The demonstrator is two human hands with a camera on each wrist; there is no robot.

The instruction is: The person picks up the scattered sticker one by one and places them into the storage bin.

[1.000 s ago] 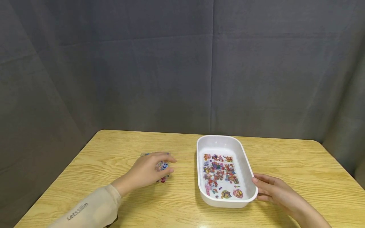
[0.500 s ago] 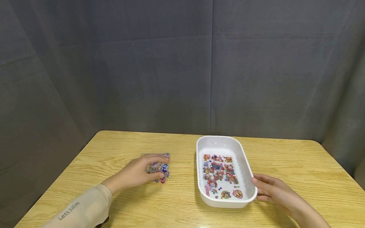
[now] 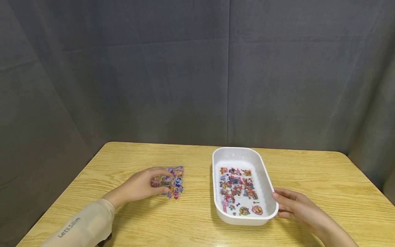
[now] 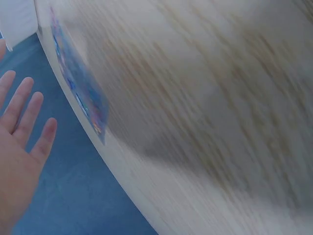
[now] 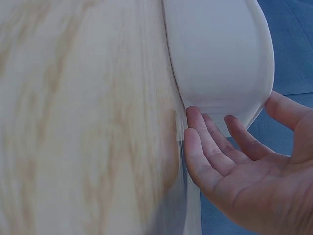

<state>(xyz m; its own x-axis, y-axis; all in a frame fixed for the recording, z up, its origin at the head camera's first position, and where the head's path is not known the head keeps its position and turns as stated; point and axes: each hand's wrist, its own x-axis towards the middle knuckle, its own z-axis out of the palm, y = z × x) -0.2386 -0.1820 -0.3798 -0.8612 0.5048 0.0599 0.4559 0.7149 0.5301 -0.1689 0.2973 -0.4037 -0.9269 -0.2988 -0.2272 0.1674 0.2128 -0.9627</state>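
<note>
A clear sticker sheet (image 3: 177, 183) with colourful cartoon figures lies flat on the table, left of the tray. Over its left part hovers my left hand (image 3: 139, 185), fingers extended; the left wrist view shows the hand (image 4: 22, 147) apart from the sheet (image 4: 80, 81). My right hand (image 3: 300, 207) holds the white tray (image 3: 243, 220) at its near right corner. The right wrist view has the thumb on the rim of the tray (image 5: 220, 54) and the fingers against its outer wall. Inside the tray lie cartoon stickers (image 3: 237, 188) on clear backing; I cannot tell how many sheets.
The wooden table (image 3: 191, 219) has its far edge just behind the tray. A dark grey curtain (image 3: 172, 85) hangs behind the table and at both sides. My left sleeve (image 3: 83, 226) is light, with lettering on it.
My left hand has drawn back to the left and uncovered more of the sticker sheet, which stays in place. The right hand and the tray have not visibly moved.
</note>
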